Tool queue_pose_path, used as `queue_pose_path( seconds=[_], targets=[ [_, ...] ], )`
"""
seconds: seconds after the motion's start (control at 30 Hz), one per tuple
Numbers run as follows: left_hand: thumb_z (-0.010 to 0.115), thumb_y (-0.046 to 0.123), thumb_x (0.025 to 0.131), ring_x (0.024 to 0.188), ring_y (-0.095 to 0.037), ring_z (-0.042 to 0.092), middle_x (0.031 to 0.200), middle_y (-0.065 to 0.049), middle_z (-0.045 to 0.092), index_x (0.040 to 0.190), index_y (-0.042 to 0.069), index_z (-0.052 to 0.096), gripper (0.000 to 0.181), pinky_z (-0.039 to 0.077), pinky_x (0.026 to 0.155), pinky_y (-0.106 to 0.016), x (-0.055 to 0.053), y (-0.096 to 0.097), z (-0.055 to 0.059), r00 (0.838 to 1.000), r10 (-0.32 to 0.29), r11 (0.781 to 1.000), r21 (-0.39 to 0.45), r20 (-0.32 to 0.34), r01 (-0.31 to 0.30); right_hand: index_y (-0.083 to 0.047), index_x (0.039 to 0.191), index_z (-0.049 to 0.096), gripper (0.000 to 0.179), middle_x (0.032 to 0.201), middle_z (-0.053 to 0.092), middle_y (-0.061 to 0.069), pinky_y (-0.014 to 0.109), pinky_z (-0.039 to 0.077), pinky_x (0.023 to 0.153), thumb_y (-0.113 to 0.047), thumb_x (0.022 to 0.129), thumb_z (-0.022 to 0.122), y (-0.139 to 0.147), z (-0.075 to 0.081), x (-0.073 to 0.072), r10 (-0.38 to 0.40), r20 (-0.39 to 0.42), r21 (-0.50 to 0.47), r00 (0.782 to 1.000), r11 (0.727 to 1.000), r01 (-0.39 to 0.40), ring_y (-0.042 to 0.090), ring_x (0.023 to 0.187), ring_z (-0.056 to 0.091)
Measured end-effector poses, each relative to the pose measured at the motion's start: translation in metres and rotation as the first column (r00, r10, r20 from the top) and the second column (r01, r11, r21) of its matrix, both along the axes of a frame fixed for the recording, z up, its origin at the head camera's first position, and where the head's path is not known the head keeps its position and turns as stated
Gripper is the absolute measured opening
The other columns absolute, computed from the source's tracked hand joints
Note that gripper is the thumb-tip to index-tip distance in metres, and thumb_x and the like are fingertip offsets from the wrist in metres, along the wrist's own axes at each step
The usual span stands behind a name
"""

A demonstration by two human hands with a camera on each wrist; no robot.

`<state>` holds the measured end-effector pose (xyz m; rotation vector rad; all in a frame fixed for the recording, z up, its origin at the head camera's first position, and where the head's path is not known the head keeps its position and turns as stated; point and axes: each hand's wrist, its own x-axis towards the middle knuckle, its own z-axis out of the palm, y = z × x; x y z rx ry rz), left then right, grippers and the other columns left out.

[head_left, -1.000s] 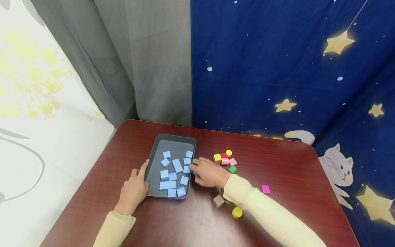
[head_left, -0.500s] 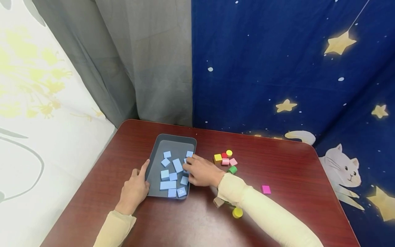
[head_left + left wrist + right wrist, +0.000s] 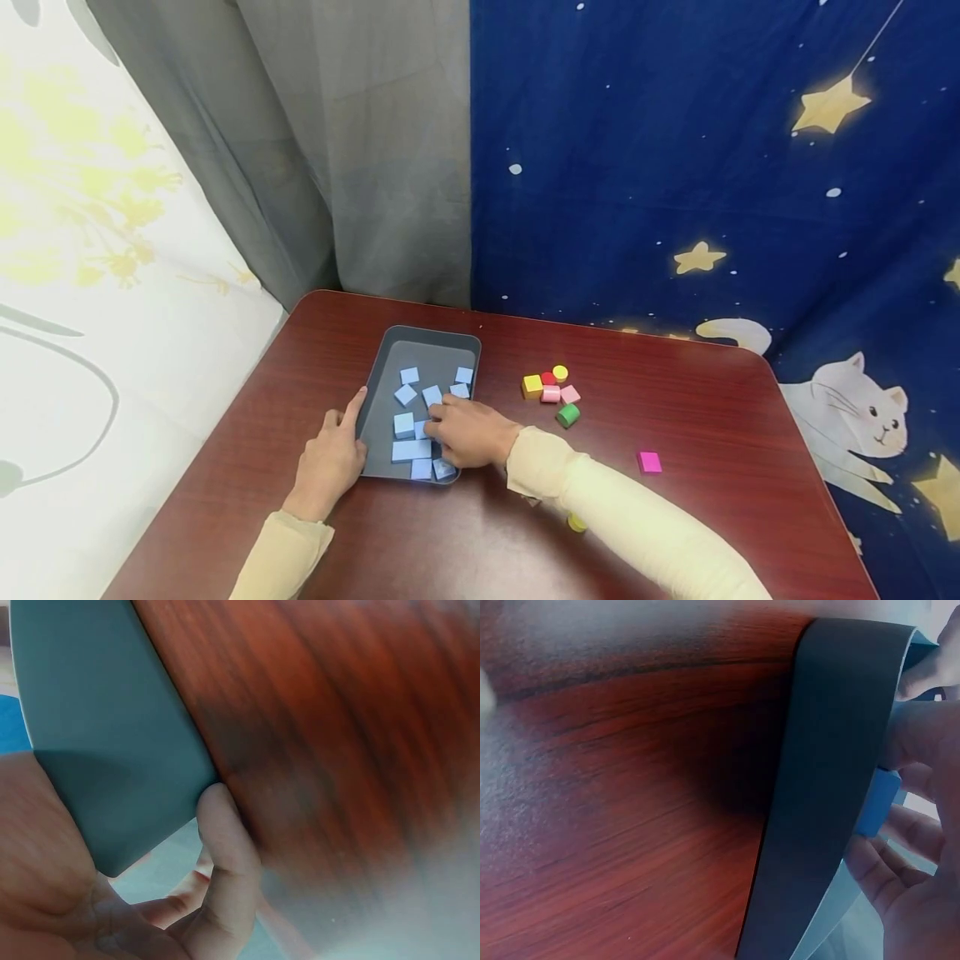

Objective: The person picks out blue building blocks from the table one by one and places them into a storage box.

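Note:
In the head view my left hand (image 3: 330, 458) grips the grey tray (image 3: 427, 335) at its left side, index finger lying along the rim. The left wrist view shows a bent finger (image 3: 225, 832) against the foot of the tray's wall (image 3: 120, 735). My right hand (image 3: 472, 432) is over the tray's right side, fingertips down among light blue blocks. In the right wrist view it pinches a blue block (image 3: 879, 802) just inside the rim. Several light blue blocks lie flat in the tray, among them a long block (image 3: 411, 451); the hand covers others.
Right of the tray sit a yellow cube (image 3: 532, 386), a red piece (image 3: 549, 378), a yellow disc (image 3: 560, 373), pink blocks (image 3: 551, 393) and a green cylinder (image 3: 567, 415). Farther right lies a magenta block (image 3: 649, 462). The right sleeve (image 3: 600, 492) partly hides a yellow cylinder (image 3: 577, 522).
My right hand has moved left from the tray's right rim to over the blue blocks, carrying a blue block in. My left hand has stayed at the tray's left side.

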<state>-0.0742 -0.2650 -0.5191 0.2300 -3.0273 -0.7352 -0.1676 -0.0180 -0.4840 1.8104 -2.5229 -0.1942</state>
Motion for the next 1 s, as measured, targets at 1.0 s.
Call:
queue_pose_path(
  seconds=[1.0],
  targets=[
    [0.067, 0.000, 0.097, 0.055, -0.027, 0.052, 0.136, -0.035, 0.054, 0.173, 0.019, 0.029, 0.087, 0.052, 0.055, -0.046, -0.001, 0.001, 0.000, 1.000, 0.014, 1.000, 0.010, 0.013, -0.014, -0.020, 0.137, 0.076, 0.033, 0.131, 0.071, -0.002, 0.022, 0.050, 0.098, -0.033, 0.106, 0.076, -0.009, -0.012, -0.004, -0.011, 0.104, 0.007, 0.994, 1.000, 0.011, 0.013, 0.110, 0.060]
  ],
)
